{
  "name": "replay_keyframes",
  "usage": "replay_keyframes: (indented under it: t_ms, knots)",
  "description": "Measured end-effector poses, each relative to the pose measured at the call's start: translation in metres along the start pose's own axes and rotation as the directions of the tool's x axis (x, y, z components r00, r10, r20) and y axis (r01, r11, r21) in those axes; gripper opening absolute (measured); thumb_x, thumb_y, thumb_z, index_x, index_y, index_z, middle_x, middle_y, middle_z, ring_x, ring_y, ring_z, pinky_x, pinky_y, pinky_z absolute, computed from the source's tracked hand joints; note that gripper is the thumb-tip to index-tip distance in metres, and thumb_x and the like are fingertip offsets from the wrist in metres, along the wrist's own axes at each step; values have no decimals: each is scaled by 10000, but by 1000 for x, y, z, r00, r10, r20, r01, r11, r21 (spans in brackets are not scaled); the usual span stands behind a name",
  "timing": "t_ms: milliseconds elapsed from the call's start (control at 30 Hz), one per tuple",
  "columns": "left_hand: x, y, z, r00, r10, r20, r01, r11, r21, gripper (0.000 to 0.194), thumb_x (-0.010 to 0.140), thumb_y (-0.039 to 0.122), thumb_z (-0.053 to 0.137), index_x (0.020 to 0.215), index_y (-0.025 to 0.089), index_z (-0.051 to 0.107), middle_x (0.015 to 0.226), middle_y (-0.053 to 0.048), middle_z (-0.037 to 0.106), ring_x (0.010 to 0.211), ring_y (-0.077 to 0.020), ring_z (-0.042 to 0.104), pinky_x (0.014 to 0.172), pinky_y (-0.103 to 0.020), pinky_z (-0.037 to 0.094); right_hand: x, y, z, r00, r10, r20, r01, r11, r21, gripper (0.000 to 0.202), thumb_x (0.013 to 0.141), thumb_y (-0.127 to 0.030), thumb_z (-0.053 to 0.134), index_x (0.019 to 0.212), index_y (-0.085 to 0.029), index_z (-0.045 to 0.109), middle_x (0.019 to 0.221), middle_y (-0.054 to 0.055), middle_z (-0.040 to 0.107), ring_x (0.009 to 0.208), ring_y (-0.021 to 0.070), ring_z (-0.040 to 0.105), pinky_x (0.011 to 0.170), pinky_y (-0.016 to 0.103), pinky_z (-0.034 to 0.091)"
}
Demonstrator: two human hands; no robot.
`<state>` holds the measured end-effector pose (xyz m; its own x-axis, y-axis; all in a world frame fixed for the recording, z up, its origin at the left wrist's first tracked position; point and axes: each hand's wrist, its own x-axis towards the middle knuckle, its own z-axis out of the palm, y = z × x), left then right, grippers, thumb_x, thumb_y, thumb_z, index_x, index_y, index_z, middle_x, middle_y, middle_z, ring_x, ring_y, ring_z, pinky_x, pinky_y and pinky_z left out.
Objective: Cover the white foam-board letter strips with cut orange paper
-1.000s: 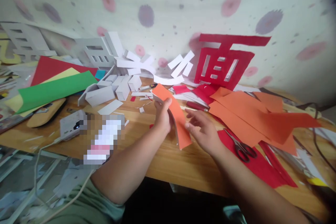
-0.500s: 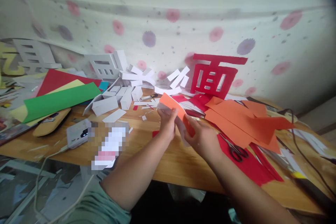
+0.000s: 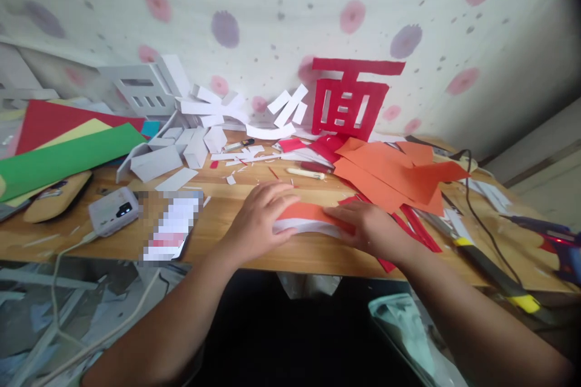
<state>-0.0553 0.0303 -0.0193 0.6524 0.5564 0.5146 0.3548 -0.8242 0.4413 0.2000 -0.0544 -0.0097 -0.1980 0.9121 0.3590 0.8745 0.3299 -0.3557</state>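
Note:
Between my hands, at the near part of the wooden table, is a curved white strip (image 3: pixel 309 227) with orange paper (image 3: pixel 302 211) on its upper face. My left hand (image 3: pixel 261 216) is closed round its left end, fingers across the top and thumb along the near edge. Over the right end, my right hand (image 3: pixel 374 231) is closed too, its fingertips pressing on the orange paper and hiding that end. Red scraps lie partly under and beside my right hand. Behind it, larger orange sheets (image 3: pixel 385 172) are spread in a loose pile.
A red cut-out character (image 3: pixel 349 100) leans upright at the back, with white block pieces (image 3: pixel 163 163) to its left. A phone (image 3: pixel 175 227) and a power bank (image 3: pixel 113 210) lie left; a yellow-black cutter (image 3: pixel 494 272) and glue gun (image 3: pixel 560 242) lie right.
The orange-and-white strip, held raised and tilted before, is now lower and level near the table. My hands have moved apart to its two ends. The view has tipped downward.

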Motion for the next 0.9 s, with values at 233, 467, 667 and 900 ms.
replay_keyframes:
  t_ms: [233, 467, 667, 900]
  knots:
    - [-10, -6, 9, 959, -191, 209, 184, 981, 53, 450, 717, 255, 713, 1156, 273, 615, 1291, -75, 597, 1204, -287, 537, 1024, -462, 426, -6, 9, 10, 975, -91, 205, 94, 996, -3, 448, 845, -193, 564, 1291, -188, 613, 1087, 117, 709, 925, 267, 662, 803, 390, 540]
    - [-22, -17, 1, 961, -223, 161, 218, 975, 43, 448, 687, 275, 739, 1119, 293, 620, 1139, -47, 649, 1128, -281, 566, 974, -423, 440, -7, 12, 8, 975, -144, 172, 157, 986, -62, 382, 895, -377, 562, 1247, -252, 644, 1246, 87, 644, 1053, 287, 639, 847, 428, 554]
    - [-26, -13, 0, 973, -189, 135, 189, 982, 15, 339, 724, 268, 725, 1048, 270, 627, 1105, -54, 651, 1097, -259, 579, 951, -410, 455, -7, 20, 11, 971, -161, 175, 165, 986, -9, 347, 897, -365, 565, 1224, -292, 656, 1227, 70, 659, 1035, 273, 656, 819, 414, 569]
    - [-27, -9, -2, 978, -170, 123, 170, 985, 10, 301, 739, 241, 721, 1024, 256, 624, 1100, -62, 646, 1058, -239, 602, 921, -394, 481, -9, 18, 11, 976, -159, 150, 160, 987, 1, 346, 896, -360, 575, 1210, -240, 659, 1206, 85, 667, 1041, 259, 656, 846, 399, 569]
